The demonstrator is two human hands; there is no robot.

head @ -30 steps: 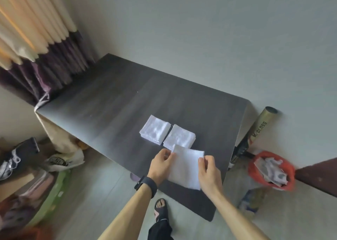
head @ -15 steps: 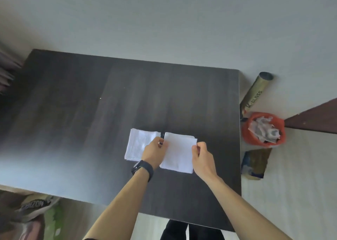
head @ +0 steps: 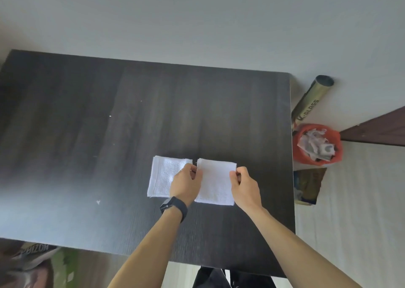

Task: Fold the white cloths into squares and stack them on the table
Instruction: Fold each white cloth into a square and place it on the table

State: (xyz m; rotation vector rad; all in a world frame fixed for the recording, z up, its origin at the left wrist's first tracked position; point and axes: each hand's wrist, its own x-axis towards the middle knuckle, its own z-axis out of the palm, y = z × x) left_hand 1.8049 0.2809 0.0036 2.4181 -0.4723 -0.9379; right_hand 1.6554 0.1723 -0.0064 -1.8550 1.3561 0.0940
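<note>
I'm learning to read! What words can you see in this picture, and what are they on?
"K-GLASS": on the gold tube by the wall.
Letters on the bag at lower left: upside down, too blurred to read.
Print on the box on the floor: too blurred.
The folded cloth pinched by the left hand and right hand: no words.

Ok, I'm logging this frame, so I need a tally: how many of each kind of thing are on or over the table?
White folded cloths: 2, the left cloth and the right cloth; any layers beneath cannot be counted
Hands: 2, the left hand and the right hand, both pinching the right cloth's edges
Watch: 1
Total: 5
</note>
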